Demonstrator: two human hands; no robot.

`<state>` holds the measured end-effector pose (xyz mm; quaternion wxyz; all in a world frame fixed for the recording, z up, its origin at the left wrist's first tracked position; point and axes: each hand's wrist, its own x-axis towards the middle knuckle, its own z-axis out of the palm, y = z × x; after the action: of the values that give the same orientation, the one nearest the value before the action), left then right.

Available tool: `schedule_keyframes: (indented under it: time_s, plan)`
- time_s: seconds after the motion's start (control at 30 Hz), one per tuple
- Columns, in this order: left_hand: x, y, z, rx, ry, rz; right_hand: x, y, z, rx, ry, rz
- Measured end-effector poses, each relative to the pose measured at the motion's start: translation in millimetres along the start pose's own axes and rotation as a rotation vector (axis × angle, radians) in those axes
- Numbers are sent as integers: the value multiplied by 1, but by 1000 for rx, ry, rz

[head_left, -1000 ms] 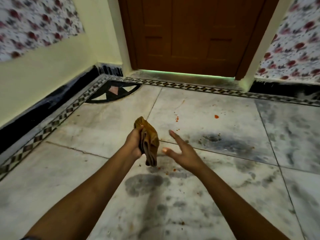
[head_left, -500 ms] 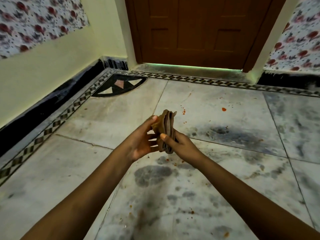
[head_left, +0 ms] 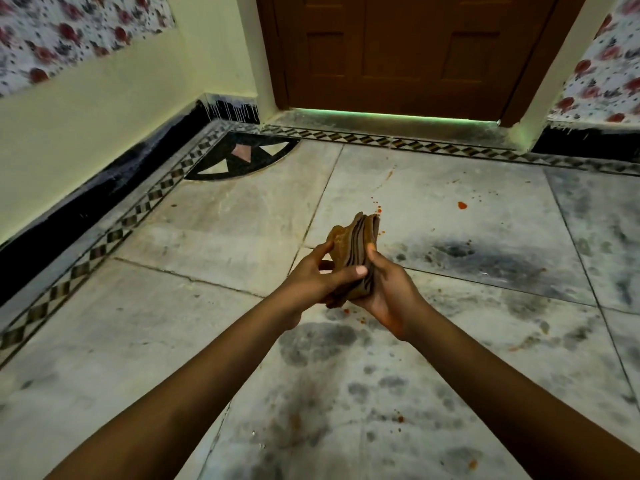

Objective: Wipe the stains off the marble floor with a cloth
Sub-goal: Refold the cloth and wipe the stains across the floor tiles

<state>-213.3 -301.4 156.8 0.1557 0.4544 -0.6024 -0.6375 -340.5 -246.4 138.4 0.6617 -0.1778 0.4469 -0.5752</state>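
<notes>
The folded brown cloth (head_left: pixel 356 252) stands on edge in the air above the marble floor (head_left: pixel 221 233), pinched in a two-handed grip: left hand (head_left: pixel 313 280) thumb across its face, right hand (head_left: pixel 388 289) cupping it from below. Loosely folded, it could flop open and smear the orange stains (head_left: pixel 462 205) beyond the grip. A wooden door (head_left: pixel 398 53) and checkered border (head_left: pixel 114 230) lie farther out.

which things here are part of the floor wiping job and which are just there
Part of the job:
- cloth, folded, held by left hand and right hand
- red stains on the marble floor

Just there:
- door
- corner inlay
- patterned border
- floral wall covering
</notes>
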Motion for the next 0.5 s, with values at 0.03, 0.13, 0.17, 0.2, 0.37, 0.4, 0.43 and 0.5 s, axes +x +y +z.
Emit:
schedule_keyframes:
  time_s: [0.03,0.13,0.17,0.2,0.37,0.4,0.43,0.5]
  plan:
    - [0,-1,-1,4,18,18,0,0,-1,31,-7,14]
    - [0,-5,-5,72,97,87,0,0,-1,100,-36,40]
    - [-1,-6,-5,141,136,111,0,1,0,109,-35,53]
    - [-3,-5,-5,240,175,135,1,1,2,116,-28,67]
    - [-8,-2,-5,907,391,187,1,6,10,172,14,78]
    - [-6,-1,-11,925,451,199,1,6,8,198,36,68]
    - [-5,2,-19,854,486,195,1,6,5,225,68,59]
    - [-1,10,-36,489,472,155,1,5,-4,269,138,50]
